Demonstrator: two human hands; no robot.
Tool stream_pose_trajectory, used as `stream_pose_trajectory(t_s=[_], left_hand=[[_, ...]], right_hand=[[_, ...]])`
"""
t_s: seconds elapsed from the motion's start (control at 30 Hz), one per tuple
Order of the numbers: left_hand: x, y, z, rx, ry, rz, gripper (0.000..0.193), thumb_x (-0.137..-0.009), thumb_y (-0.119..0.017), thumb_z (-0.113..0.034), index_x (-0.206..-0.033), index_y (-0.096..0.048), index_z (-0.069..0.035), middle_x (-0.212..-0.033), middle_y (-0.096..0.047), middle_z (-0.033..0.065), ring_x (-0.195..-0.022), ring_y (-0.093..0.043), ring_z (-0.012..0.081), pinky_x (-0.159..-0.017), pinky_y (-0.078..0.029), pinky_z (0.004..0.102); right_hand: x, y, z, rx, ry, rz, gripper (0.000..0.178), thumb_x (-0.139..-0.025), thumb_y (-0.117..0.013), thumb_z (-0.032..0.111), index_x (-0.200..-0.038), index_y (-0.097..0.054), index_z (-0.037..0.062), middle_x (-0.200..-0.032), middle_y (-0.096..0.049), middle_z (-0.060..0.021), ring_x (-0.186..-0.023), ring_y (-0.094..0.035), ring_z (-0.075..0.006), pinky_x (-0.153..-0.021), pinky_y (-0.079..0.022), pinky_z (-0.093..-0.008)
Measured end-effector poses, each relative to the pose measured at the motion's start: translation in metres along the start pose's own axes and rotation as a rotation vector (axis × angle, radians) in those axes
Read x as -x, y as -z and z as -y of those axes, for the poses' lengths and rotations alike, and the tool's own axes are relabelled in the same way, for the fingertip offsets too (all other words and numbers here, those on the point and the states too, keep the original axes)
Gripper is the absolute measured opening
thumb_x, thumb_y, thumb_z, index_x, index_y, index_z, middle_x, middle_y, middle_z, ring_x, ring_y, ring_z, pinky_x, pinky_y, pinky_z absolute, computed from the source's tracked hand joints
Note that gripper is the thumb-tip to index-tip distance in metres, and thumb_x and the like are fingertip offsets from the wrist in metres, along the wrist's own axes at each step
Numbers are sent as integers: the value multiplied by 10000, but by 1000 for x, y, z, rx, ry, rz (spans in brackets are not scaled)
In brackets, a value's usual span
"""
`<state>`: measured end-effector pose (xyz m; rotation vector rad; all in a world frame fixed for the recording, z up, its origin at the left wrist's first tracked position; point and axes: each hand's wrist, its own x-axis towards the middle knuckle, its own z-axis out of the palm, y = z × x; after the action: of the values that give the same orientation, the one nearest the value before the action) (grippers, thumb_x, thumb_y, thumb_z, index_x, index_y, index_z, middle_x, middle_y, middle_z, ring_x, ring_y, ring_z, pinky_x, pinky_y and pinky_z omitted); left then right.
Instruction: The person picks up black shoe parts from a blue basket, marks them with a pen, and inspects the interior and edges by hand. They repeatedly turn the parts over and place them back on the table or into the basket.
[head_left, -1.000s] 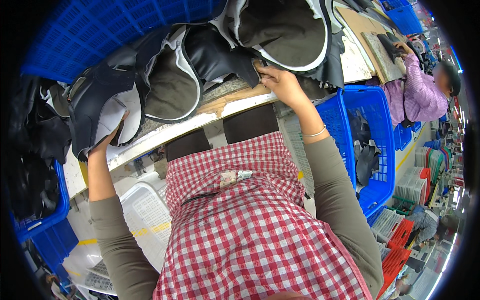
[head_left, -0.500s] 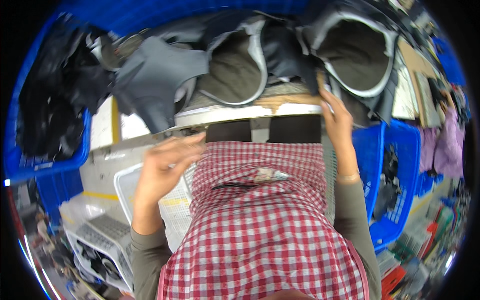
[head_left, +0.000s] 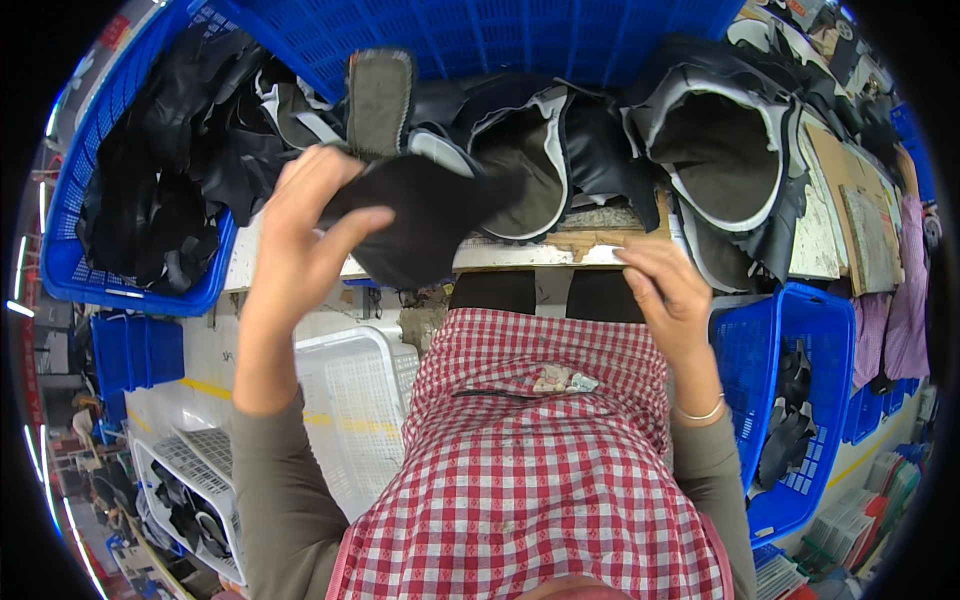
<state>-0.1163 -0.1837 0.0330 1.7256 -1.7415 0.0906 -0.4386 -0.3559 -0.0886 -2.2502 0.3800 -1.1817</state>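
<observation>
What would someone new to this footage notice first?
The red-and-white checked apron fills the lower middle. Above it, the left hand holds a blurred dark piece at the bench's front edge. A large blue crate spans the top.

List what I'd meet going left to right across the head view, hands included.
Left blue basket, left hand, dark piece, right hand, right blue basket, co-worker's purple clothing.

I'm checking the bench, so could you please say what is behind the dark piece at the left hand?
Parts of a white-rimmed piece and the worktable show behind the dark piece; whatever its middle covers cannot be seen.
</observation>
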Motion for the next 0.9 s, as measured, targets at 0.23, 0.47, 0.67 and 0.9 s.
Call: stream_pose_trajectory(t_s=[0.23, 0.47, 0.67, 0.9], left_hand=[[-11, 12, -58, -190, -425, 117, 211, -712, -704, -96, -922, -721, -101, -856, -562, 36, -818, -562, 225, -836, -369, 383], [22, -55, -13, -214, 19, -95, 415, -702, -631, 169, -1039, -716, -58, -1104, -677, 97, -1010, -642, 298, -911, -469, 389], [51, -87, -5, 522, 298, -237, 462, -704, -542, 228, -1036, -739, -27, -1093, -643, 81, -1041, -627, 184, -938, -513, 320], [40, -60, -4, 437, 232, -175, 448, -615, -634, 199, -971, -762, -41, -1067, -565, 69, -1014, -570, 178, -897, -485, 308]], right_hand=[[-70, -14, 28, 179, 376, -119, 542, -592, -695, -97, -1113, -707, 54, -1069, -715, -106, -901, -669, -301, -743, -532, -377], [-66, -44, -4, 155, 362, -185, 403, -594, -658, -129, -941, -742, 55, -837, -697, -52, -727, -654, -233, -604, -505, -328], [-102, -51, -1, 187, 560, -24, 380, -592, -813, 74, -967, -755, 98, -915, -697, -23, -821, -656, -218, -655, -525, -333], [-133, -38, 10, -346, 182, 418, 325, -799, -884, 278, -966, -764, 26, -924, -679, -32, -817, -636, -149, -690, -498, -269]])
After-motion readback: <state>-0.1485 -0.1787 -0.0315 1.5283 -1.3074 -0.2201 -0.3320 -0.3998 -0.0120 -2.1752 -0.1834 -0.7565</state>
